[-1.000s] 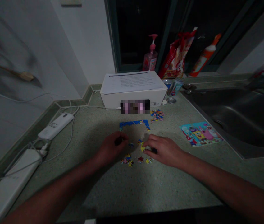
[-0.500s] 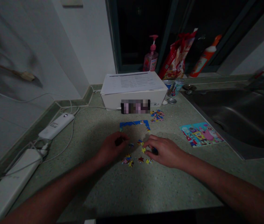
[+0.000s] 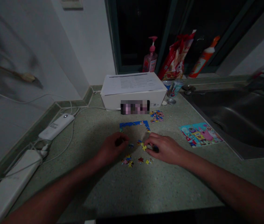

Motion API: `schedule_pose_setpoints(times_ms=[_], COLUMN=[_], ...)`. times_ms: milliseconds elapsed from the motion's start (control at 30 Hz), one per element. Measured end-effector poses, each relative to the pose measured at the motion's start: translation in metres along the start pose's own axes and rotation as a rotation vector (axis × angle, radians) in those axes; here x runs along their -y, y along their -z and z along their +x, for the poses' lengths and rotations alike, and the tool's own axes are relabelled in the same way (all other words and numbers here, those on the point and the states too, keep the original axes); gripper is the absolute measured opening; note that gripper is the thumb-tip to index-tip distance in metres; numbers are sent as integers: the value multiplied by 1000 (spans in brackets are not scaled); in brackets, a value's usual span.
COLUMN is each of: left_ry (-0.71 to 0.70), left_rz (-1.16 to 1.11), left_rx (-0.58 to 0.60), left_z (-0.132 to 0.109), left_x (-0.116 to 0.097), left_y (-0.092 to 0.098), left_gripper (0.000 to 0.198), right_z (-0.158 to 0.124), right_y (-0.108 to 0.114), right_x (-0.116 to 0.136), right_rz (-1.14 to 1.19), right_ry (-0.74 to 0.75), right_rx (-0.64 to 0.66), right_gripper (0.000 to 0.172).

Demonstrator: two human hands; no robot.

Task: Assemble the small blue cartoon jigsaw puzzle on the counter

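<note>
— Left hand (image 3: pixel 112 148): how do we read it?

— Curled narrow over the speckled counter (image 3: pixel 169 186); something dark shows at its fingers (image 3: pixel 120 137), and we cannot tell whether they hold it.

— Right hand (image 3: pixel 166 149)?

— Curled narrow too; a yellow jigsaw piece (image 3: pixel 143 147) lies just beside its fingertips (image 3: pixel 148 145) at 9 o'clock; we cannot tell whether the hand holds anything.

— Where's the rest of the puzzle?

— We see the blue-edged jigsaw border (image 3: pixel 134 125) at 12 o'clock from our hands; loose pieces (image 3: pixel 140 160) lie at 6 o'clock; a small heap of pieces (image 3: pixel 156 116) sits at 1 o'clock; the SpongeBob picture card (image 3: pixel 200 134) lies at 3 o'clock from the right hand, near the steel sink (image 3: pixel 234 121).
</note>
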State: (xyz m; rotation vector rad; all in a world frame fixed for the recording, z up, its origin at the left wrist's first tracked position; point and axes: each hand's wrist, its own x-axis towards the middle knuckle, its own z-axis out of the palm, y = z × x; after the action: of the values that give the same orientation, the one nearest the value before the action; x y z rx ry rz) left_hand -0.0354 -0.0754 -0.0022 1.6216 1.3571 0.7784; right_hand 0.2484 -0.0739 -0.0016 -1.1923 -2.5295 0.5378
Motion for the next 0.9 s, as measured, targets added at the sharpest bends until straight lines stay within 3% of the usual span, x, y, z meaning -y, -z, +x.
schedule_pose_setpoints(times_ms=[367, 667, 900], left_ry=[1, -5, 25], left_rz=[11, 0, 35], left_rx=[5, 7, 16], left_z=[-1, -2, -1], left_x=[0, -1, -3], left_y=[0, 1, 0], left_gripper=[21, 21, 22], right_z=[7, 9, 10], right_y=[12, 7, 4], right_x=[-37, -44, -47], right_rz=[-28, -63, -71], right_ry=[-91, -110, -102], right_rx=[-160, -185, -197], right_gripper=[16, 24, 20])
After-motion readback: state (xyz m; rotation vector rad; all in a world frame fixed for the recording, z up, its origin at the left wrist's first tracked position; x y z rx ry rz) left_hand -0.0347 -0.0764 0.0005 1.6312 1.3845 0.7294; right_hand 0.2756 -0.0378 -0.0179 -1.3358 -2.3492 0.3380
